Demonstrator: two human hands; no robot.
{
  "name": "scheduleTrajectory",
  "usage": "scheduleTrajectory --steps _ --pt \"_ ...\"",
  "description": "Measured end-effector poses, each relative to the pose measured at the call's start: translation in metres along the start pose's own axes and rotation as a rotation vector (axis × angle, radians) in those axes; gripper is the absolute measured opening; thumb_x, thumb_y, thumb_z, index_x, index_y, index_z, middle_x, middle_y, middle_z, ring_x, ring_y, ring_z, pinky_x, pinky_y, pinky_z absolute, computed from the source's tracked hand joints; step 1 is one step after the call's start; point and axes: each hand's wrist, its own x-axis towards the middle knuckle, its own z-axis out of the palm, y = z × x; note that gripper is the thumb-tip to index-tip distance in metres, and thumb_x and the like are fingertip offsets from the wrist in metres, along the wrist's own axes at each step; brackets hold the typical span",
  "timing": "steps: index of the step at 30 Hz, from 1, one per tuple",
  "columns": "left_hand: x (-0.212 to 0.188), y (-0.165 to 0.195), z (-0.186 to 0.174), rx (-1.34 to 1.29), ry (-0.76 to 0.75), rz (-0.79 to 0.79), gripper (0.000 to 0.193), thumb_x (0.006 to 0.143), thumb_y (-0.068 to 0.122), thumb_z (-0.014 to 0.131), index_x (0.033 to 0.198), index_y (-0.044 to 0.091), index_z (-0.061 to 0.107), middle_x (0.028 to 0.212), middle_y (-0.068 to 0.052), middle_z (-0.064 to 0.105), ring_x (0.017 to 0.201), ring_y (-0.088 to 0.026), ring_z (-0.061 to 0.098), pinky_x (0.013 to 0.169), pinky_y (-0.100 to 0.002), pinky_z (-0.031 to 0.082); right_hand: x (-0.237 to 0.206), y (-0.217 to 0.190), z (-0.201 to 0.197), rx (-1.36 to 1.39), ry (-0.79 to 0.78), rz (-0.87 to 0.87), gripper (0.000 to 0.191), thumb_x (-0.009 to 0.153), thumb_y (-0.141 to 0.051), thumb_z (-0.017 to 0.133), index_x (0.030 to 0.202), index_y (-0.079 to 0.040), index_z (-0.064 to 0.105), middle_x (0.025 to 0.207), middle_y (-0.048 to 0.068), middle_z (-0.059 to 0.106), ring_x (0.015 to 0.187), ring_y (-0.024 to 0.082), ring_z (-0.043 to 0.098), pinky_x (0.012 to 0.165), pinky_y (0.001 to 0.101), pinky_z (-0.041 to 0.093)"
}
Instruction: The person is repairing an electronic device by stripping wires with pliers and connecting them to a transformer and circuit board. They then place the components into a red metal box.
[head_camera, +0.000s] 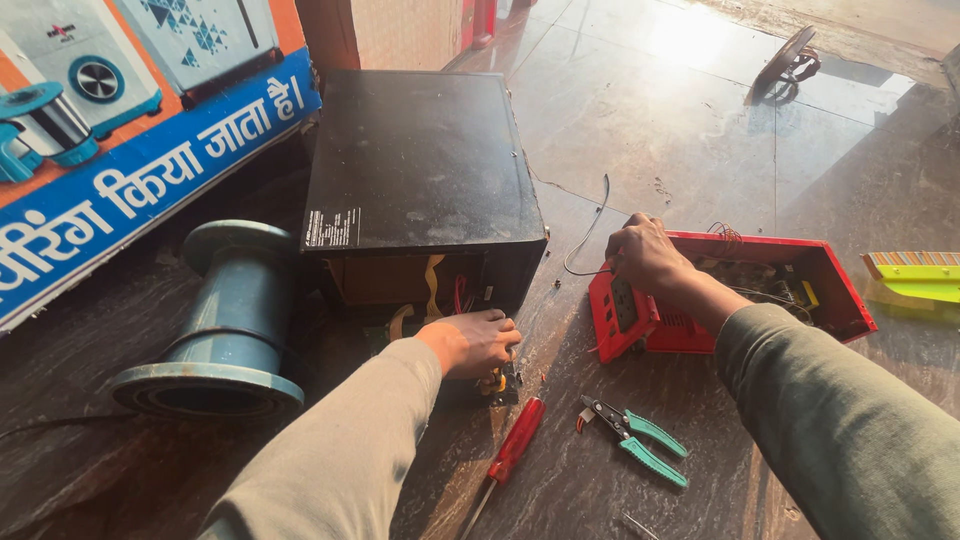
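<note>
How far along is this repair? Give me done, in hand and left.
Done: the red case lies open, wiring exposed, and the black box is open at its front. In hand: the right hand grips the red case's end panel, while the left hand rests on a part below the black box. Left: both units remain open; the red screwdriver and green pliers lie unused.

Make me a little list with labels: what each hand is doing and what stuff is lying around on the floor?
left hand: rests on parts at the open front of the black metal box
right hand: grips the end of the red open case
tools: red-handled screwdriver, green-handled pliers
beside box: blue flanged pipe piece
floor: dark polished stone
</note>
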Motion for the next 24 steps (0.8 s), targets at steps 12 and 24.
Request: scheduleTrajectory --steps 12,24 --pt "-0.001 -0.001 0.007 -0.007 0.026 -0.002 0.020 0.091 0.027 0.066 0.103 0.013 0.074 0.116 0.000 0.060 0.123 -0.017 0.052 0.109 -0.035 0.038 0.018 0.027 0.009 0.010 -0.210 -0.164 0.022 0.091 -0.022 0.064 0.103 -0.017 0.081 0.105 0.008 0.072 0.118 0.026 0.058 0.103 0.0404 0.046" --pt "0.001 -0.001 0.012 0.009 -0.045 -0.003 0.036 0.090 0.038 0.070 0.116 0.013 0.071 0.121 -0.002 0.059 0.128 -0.019 0.049 0.115 -0.037 0.034 0.013 0.006 0.002 -0.092 -0.103 -0.086 0.014 0.074 -0.017 0.081 0.087 -0.013 0.082 0.110 0.014 0.065 0.119 0.032 0.058 0.101 0.0414 0.052"
